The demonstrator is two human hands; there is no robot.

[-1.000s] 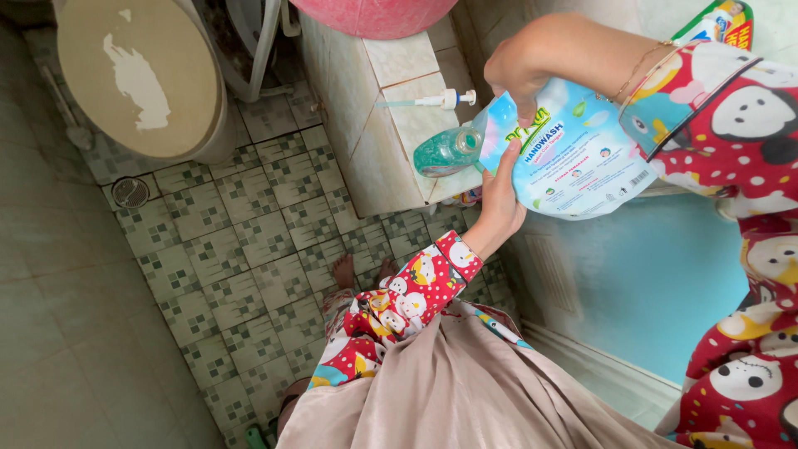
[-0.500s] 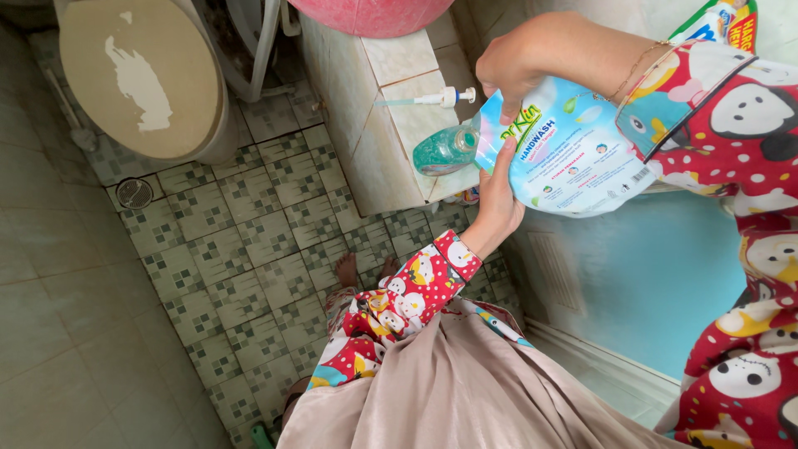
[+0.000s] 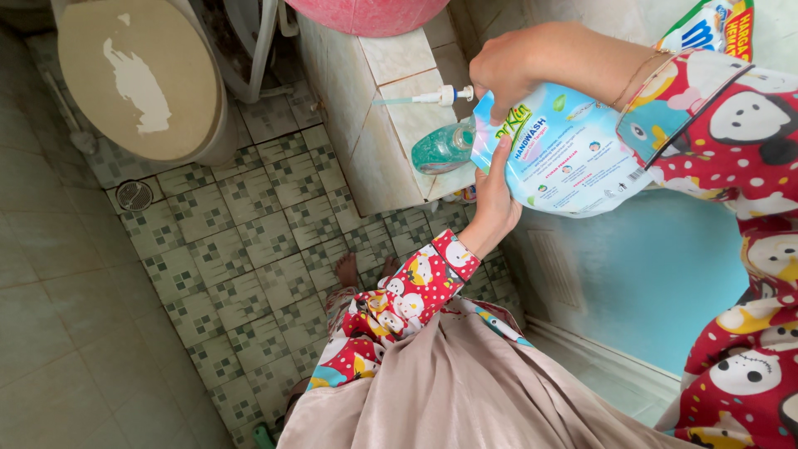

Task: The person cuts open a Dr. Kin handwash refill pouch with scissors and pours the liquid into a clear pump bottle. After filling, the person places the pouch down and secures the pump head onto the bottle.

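Refill pouch (image 3: 573,158) — pale blue, soft-sided — is tipped with its torn corner at the mouth of the teal bottle (image 3: 440,148), which sits on the tiled ledge (image 3: 391,108).

Head view: right hand (image 3: 507,71) has its fingers closed on the pouch's upper corner; left hand (image 3: 495,204) cups the lower edge, fingers curled against it. From my remote seat I can't see whether liquid is running.

Risks, as I judge them: the spout sits beside a narrow neck, so a squeeze or slip could send soap down the ledge onto the patterned floor (image 3: 249,241) — slippery near the bare feet (image 3: 345,270). The bottle stands unheld and close to the edge; a nudge could topple it.

Around: loose pump head (image 3: 432,97) lying on the ledge, toilet lid (image 3: 137,75), floor drain (image 3: 133,194), pink basin (image 3: 366,12) above.
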